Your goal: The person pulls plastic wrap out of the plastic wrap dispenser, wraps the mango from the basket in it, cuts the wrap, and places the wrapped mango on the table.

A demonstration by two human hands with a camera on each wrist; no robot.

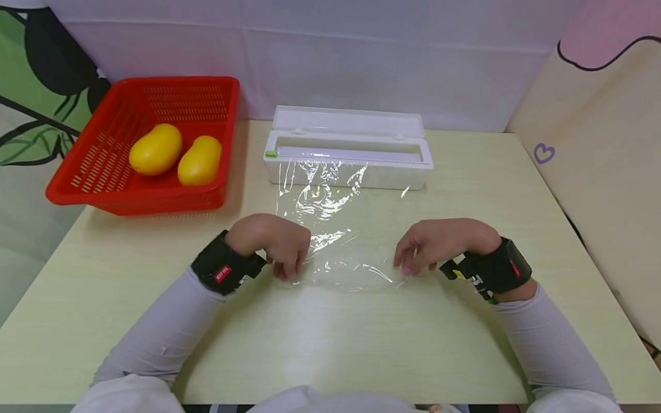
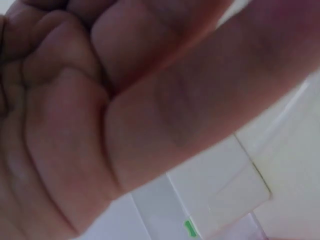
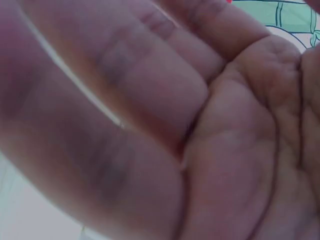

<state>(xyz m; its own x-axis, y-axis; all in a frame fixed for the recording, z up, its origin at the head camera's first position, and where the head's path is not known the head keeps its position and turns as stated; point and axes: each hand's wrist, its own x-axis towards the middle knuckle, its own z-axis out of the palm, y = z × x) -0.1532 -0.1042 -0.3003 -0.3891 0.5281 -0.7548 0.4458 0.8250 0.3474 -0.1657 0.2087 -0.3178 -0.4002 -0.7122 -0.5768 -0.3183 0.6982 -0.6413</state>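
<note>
Film: a sheet of cling film is drawn out of the white dispenser box and lies flat on the desk, centre of the head view. Its far end still runs into the box slot; it does not look cut yet.
Left hand: the left hand sits at the near left corner of the sheet, fingers curled downward with the tips on or pinching the film edge. The left wrist view shows only bent fingers close up, so I cannot tell whether film is actually between them.
Right hand: the right hand is at the near right corner, fingers drooping loosely with the tips at the edge. The right wrist view shows a relaxed palm and fingers; a real grip cannot be confirmed.
Dispenser: lid open, tilted back, upper centre of the frame; green slider tab at the left end of the slot.
Basket: a red basket in the upper left holds two yellow mangoes, lying side by side and well apart from the film.
Risk 1: film is wrinkled near the box; uneven pull from the two corners would likely fold it onto itself.
Risk 2: fingertip contact looks light, so a corner could slip free and spring back.
Risk 3: pulling on uncut film could drag the light box toward the person.
</note>
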